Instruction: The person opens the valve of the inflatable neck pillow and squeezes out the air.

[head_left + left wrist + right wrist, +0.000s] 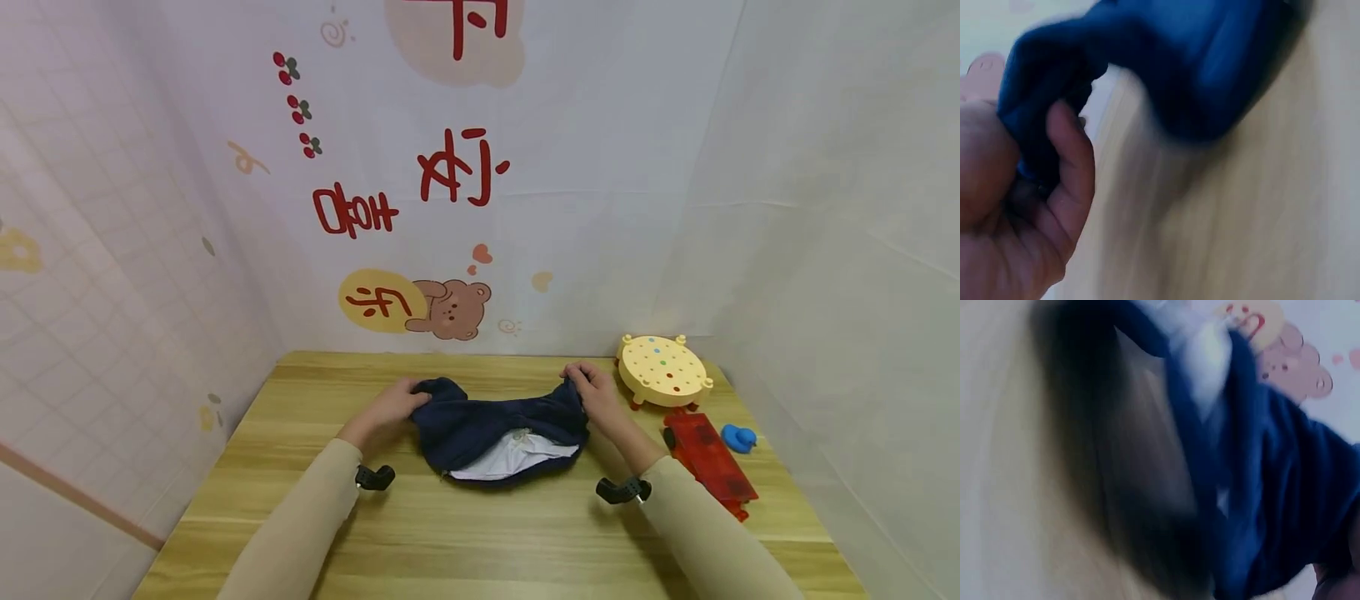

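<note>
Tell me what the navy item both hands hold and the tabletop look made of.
Navy item: soft cloth, matte; it sags and bunches, with a paler white lining showing inside. Tabletop: wood or wood-look laminate, going by its light grain streaks; which one is unclear.

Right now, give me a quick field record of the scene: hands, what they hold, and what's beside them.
left hand: grips left end of the navy garment
right hand: grips its right end
garment: sags between the hands over the wooden table, white lining showing
right side: yellow dotted toy table, red plastic block, blue toy piece
</note>
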`<state>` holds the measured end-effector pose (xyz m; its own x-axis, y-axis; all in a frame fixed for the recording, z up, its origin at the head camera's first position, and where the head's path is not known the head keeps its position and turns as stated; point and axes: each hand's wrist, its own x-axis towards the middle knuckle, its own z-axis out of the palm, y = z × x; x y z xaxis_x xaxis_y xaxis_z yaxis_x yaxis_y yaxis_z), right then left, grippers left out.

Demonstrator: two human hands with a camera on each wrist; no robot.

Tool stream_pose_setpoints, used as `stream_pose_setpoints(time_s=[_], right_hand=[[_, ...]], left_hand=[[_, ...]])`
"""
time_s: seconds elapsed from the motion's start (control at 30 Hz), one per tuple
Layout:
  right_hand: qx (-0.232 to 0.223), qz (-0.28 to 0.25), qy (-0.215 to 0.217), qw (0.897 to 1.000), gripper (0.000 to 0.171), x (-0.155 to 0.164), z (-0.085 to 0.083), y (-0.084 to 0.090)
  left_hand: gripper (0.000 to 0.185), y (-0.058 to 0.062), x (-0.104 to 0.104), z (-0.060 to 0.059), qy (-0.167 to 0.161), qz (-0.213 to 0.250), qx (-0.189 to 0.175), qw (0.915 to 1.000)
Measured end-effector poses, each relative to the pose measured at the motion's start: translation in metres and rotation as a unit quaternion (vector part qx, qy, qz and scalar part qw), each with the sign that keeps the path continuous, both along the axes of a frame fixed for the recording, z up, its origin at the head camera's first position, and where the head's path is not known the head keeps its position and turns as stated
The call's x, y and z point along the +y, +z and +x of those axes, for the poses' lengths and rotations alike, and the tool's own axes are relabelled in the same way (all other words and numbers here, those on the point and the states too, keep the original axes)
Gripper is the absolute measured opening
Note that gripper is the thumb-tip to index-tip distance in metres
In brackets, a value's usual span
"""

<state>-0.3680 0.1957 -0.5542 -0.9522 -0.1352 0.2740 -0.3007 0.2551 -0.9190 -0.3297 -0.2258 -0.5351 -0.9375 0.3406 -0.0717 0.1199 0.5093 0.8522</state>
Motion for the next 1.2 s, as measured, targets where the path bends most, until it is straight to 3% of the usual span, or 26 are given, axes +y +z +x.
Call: stream_pose_setpoints(time_s=[0.1, 0.17, 0.3, 0.37, 0.43, 0.5, 0.57, 0.63, 0.7, 0.83, 0.9, 1.03, 1.2], right_hand=[[-0.007, 0.017, -0.014, 1.000, 0.035, 0.005, -0.007, -0.003], [0.014, 0.041, -0.020, 0.999, 0.033, 0.006, -0.008, -0.005], [0.098, 0.072, -0.066, 0.990, 0.027, 0.000, 0.009, -0.001], [0.164, 0.076, -0.090, 0.979, 0.022, -0.004, 0.025, 0.003], [0.228, 0.085, -0.093, 0.966, 0.016, -0.008, 0.041, 0.006], [0.292, 0.115, -0.082, 0.946, 0.013, -0.012, 0.055, 0.005], [0.328, 0.157, -0.061, 0.930, 0.017, -0.015, 0.062, 0.002], [0.343, 0.205, -0.051, 0.915, 0.020, -0.018, 0.065, -0.003], [0.339, 0.245, -0.048, 0.907, 0.023, -0.022, 0.064, -0.006], [0.295, 0.294, -0.043, 0.908, 0.037, -0.028, 0.056, -0.009], [0.268, 0.307, -0.038, 0.913, 0.043, -0.030, 0.051, -0.010], [0.210, 0.338, -0.025, 0.917, 0.060, -0.030, 0.042, -0.014], [0.133, 0.407, 0.011, 0.904, 0.088, -0.022, 0.028, -0.024]], left_hand=[[0.034, 0.002, -0.007, -0.008, -0.003, -0.053, 0.026, 0.9983], [0.039, 0.000, -0.007, -0.010, 0.017, -0.081, 0.037, 0.9959], [0.046, -0.001, 0.003, -0.001, 0.120, -0.091, 0.078, 0.9855], [0.041, 0.004, 0.014, 0.011, 0.167, -0.095, 0.140, 0.9712], [0.034, 0.014, 0.029, 0.028, 0.194, -0.095, 0.222, 0.9509], [0.023, 0.021, 0.045, 0.046, 0.191, -0.118, 0.293, 0.9295], [0.017, 0.024, 0.061, 0.060, 0.161, -0.145, 0.326, 0.9202], [0.016, 0.019, 0.075, 0.068, 0.122, -0.181, 0.312, 0.9246], [0.025, 0.008, 0.084, 0.072, 0.092, -0.239, 0.276, 0.9265], [0.069, -0.014, 0.092, 0.069, 0.070, -0.329, 0.219, 0.9162], [0.087, -0.022, 0.091, 0.066, 0.067, -0.338, 0.199, 0.9174], [0.105, -0.030, 0.085, 0.062, 0.040, -0.332, 0.170, 0.9268], [0.117, -0.034, 0.078, 0.054, -0.011, -0.347, 0.129, 0.9290]])
